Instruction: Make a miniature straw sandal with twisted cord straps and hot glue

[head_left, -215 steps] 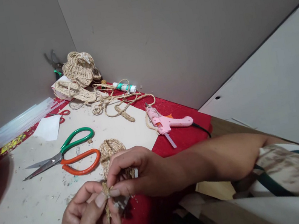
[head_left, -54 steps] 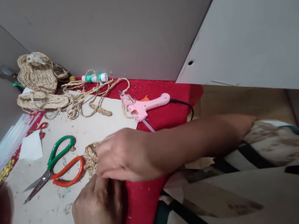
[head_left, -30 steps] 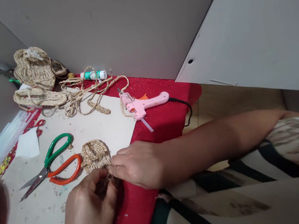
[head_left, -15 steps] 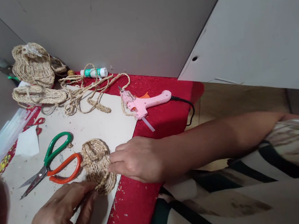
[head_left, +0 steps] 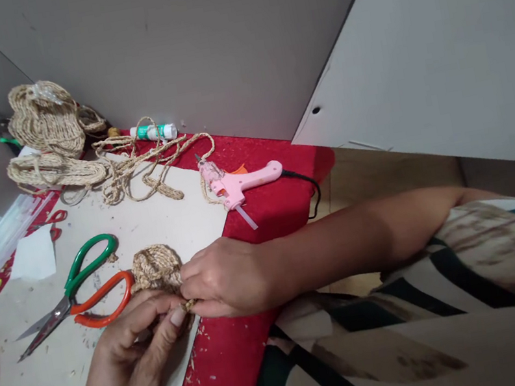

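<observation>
You are working on the small coiled straw piece (head_left: 155, 268), which is lying on the pale board of the worktop (head_left: 192, 214), just right of the scissors (head_left: 77, 294) and close to where the red cloth (head_left: 284, 205) is showing. Your left hand (head_left: 131, 339) is pinching the piece's near rim between thumb and forefinger, and your right hand (head_left: 225, 277) is pressing its curled fingers (head_left: 189, 290) together against the same spot (the join itself is hiding under your fingertips). Judging by its rounded, full shape, the coil is looking largely wound, with only the near edge or tail end seeming to need fixing; I cannot tell whether any glue is sitting there. The material is reading as dry, coarse plaited fibre, tan and ridged in rows, and it is shedding crumbs over board and cloth. The scissors are showing steel blades with one green and one orange loop. The pink glue gun (head_left: 236, 183) is lying on its side further away, well apart from your hands, and loose braided cord (head_left: 145, 169) is trailing from a heap of woven pieces (head_left: 45, 120) in the far left corner.
</observation>
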Demonstrator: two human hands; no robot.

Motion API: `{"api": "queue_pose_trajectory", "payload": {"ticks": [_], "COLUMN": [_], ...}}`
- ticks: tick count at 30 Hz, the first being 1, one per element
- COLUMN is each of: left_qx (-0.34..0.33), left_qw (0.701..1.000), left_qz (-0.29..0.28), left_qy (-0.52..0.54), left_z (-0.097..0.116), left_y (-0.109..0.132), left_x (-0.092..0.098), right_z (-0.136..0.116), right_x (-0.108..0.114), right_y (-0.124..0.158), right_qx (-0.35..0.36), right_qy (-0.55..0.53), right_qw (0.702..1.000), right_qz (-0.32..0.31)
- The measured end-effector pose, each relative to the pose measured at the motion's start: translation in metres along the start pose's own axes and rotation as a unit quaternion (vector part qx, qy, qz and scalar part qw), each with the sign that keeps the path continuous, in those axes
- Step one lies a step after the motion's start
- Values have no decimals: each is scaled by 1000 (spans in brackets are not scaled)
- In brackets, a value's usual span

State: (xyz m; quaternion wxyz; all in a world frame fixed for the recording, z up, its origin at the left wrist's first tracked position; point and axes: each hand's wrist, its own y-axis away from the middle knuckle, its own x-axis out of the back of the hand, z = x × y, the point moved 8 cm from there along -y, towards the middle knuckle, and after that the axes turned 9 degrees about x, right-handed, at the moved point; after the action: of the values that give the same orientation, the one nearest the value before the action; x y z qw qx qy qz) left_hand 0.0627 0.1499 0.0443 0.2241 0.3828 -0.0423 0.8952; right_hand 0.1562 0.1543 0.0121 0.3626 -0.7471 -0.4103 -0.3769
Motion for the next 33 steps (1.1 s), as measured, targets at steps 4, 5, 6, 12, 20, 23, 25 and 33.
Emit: {"api": "queue_pose_trajectory", "payload": {"ticks": [4,5,6,12,20,23,25,33], "left_qx": [-48,-65,-82,-122,-93,-96,-88,84], "left_qw": [996,992,988,945,914,898,904,975], "left_qz": [46,58,67,127,154,229,245,179], "left_qy": [-65,-90,-115,-276,-364,-363,-340,-105], "left_z": [-1,-1,-2,-10,-15,-8,-5,-26], "left_y": [10,14,19,51,70,78,80,66], "left_x": [10,12,14,24,11,9,6,10], "right_z": [-1,-1,-1,-2,-3,-3,-3,-6], "right_x": [-3,-3,-4,-3,-4,-4,-4,-4], "right_y": [1,1,2,6,9,9,9,7], "right_qx": [-1,-1,-1,9,23,26,27,19], "right_qy": [10,10,9,2,8,7,4,26], "right_qw": [1000,1000,1000,1000,1000,999,1000,999], "right_qz": [-19,-21,-21,2,17,18,14,-13]}}
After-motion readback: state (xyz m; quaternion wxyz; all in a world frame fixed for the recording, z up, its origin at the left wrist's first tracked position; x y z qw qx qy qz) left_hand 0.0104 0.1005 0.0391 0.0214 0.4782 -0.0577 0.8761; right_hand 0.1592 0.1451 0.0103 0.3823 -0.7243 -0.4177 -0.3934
